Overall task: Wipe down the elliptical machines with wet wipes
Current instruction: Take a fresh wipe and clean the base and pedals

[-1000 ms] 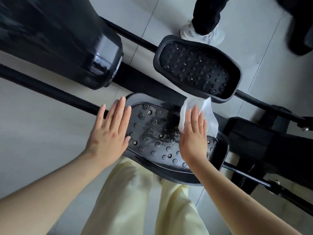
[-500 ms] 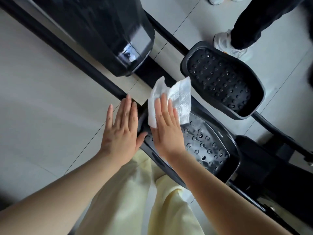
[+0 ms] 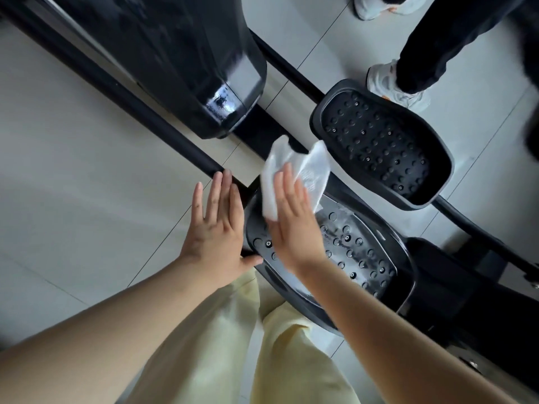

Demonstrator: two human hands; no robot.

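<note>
The pale floor [image 3: 73,170] filled the left of the frame. The big black body of the elliptical machine [image 3: 180,62] sat in the upper left. A long black bar [image 3: 163,132] ran down from there toward the middle. Two black foot pedals had little bumps all over them. The far pedal [image 3: 379,141] was in the upper right, and the near pedal [image 3: 358,252] was in the middle, just above the person's pale yellow trousers [image 3: 204,330].

The near pedal was the one being wiped. It looked shiny and wet near the middle. To do this well, I think the wipe should stay flat and be pushed slowly between the bumps and along the raised rim, where dirt hides. The other hand should keep the pedal from swinging.

The left hand [image 3: 215,231] was open, with straight fingers. Its thumb touched the pedal's left rim, and its fingertips were near the bar. The right hand [image 3: 294,223] was open and flat too. It pressed the white wet wipe [image 3: 316,176] onto the top end of the near pedal. The wipe's loose top edge stuck up past the fingertips.
</note>
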